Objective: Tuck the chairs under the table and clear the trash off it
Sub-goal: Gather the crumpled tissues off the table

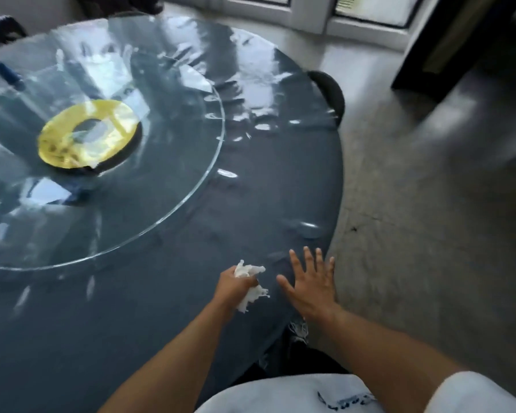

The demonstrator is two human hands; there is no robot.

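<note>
A round table with a shiny dark grey cover fills most of the view. My left hand grips crumpled white tissue near the table's front right edge. Beside it my right hand is spread flat with straight fingers over the table's edge. A dark chair back shows behind the table's right rim, close against it. Part of another dark chair is at the far left corner.
A round glass turntable lies on the table, with a yellow ring at its centre and a dark blue object at its far left. Grey floor extends to the right. A dark cabinet stands at top right.
</note>
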